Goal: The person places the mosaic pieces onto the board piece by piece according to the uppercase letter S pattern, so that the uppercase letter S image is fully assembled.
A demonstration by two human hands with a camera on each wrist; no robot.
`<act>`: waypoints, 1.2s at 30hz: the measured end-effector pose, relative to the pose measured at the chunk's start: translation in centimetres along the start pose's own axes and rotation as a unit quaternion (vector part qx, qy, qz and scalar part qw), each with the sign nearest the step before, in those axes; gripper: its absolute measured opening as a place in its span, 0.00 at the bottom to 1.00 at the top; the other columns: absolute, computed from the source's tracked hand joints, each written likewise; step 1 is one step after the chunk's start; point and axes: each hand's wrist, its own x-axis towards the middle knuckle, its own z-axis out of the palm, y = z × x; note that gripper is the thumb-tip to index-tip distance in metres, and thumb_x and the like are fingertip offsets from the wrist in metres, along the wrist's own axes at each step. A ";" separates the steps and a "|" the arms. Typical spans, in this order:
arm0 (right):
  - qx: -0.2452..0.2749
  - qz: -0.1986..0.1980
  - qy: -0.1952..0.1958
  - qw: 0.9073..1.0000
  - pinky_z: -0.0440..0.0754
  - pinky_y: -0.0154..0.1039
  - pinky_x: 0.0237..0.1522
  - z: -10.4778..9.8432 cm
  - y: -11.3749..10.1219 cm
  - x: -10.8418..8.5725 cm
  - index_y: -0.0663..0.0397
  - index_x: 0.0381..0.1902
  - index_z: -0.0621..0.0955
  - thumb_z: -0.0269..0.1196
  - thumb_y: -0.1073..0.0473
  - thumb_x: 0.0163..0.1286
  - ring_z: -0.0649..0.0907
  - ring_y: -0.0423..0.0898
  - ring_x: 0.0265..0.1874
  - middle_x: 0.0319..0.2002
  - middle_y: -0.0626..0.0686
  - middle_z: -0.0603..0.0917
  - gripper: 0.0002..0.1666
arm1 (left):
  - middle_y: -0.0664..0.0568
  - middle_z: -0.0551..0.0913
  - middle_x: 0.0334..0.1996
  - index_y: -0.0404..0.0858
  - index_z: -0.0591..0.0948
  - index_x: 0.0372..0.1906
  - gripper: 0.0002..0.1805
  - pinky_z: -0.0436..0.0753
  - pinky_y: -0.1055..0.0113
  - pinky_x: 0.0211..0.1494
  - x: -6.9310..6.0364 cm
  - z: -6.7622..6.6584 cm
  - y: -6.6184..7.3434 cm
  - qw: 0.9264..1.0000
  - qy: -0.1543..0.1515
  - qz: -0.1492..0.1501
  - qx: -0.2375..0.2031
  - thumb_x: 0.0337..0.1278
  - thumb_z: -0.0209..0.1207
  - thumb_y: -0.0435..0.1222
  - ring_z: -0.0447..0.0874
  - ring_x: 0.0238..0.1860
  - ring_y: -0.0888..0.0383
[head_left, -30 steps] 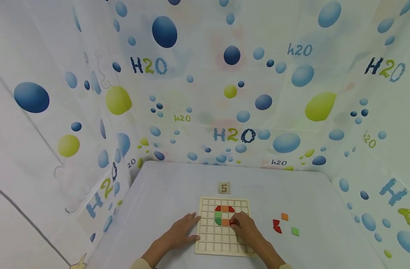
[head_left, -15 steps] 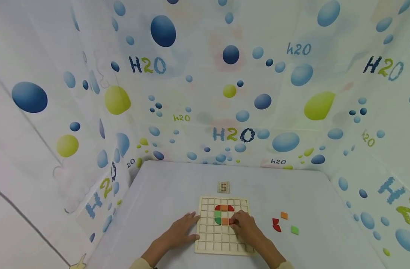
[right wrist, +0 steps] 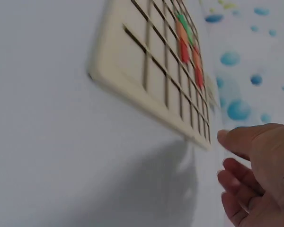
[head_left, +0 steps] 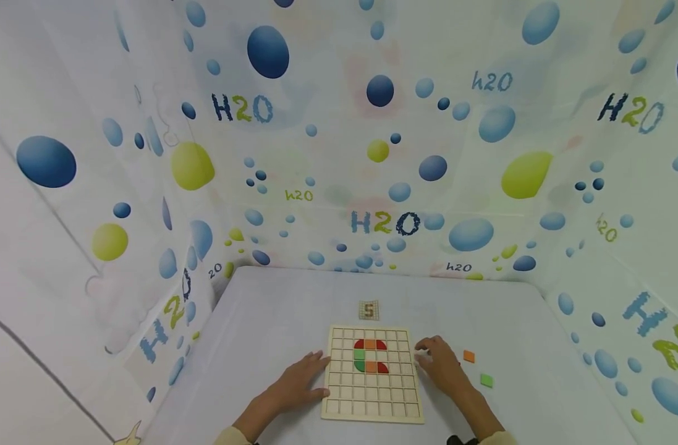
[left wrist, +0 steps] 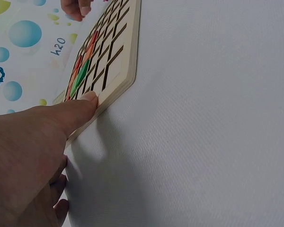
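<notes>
The grid board (head_left: 374, 408) sits between two relaxed hands: left hand (head_left: 301, 381) touching its left edge, right hand (head_left: 442, 364) unladen, just off the right; surface (head_left: 283, 303) stretches beyond.

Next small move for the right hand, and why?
Probably reach the right hand for the loose green square and pinch it: the hand looks empty, the square lies off the board, and the placed pieces seem to match only the upper part of the S-like card figure.
</notes>
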 end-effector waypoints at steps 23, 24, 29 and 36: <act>-0.013 0.104 -0.069 0.992 0.84 0.63 0.55 -7.4 9.0 -0.7 0.70 0.50 0.82 0.69 0.68 0.68 0.83 0.61 0.47 0.44 0.63 0.83 0.14 | 0.41 0.64 0.81 0.45 0.68 0.80 0.44 0.65 0.34 0.78 0.4 0.5 -0.5 1.000 -0.011 -0.003 0.002 0.67 0.64 0.60 0.60 0.81 0.35; -0.016 0.103 -0.068 0.992 0.84 0.63 0.54 -7.5 9.1 -0.7 0.70 0.49 0.82 0.69 0.68 0.68 0.83 0.60 0.46 0.44 0.62 0.83 0.14 | 0.41 0.64 0.81 0.45 0.68 0.80 0.44 0.65 0.34 0.78 0.4 0.4 -0.5 1.000 -0.009 -0.003 0.001 0.67 0.64 0.60 0.60 0.81 0.36; -0.010 0.108 -0.067 0.992 0.84 0.61 0.53 -8.0 8.9 -0.9 0.70 0.48 0.82 0.69 0.68 0.68 0.83 0.59 0.45 0.43 0.61 0.83 0.13 | 0.41 0.64 0.81 0.45 0.68 0.80 0.44 0.65 0.34 0.79 0.4 0.2 -0.5 1.000 -0.004 -0.003 0.004 0.67 0.64 0.61 0.60 0.81 0.36; -0.010 0.116 -0.069 0.991 0.85 0.60 0.53 -7.8 8.9 -0.7 0.72 0.50 0.82 0.70 0.65 0.70 0.84 0.59 0.46 0.45 0.62 0.83 0.16 | 0.40 0.64 0.81 0.44 0.68 0.80 0.44 0.66 0.33 0.78 0.3 0.2 -0.5 1.000 -0.005 -0.003 0.002 0.67 0.65 0.59 0.60 0.81 0.35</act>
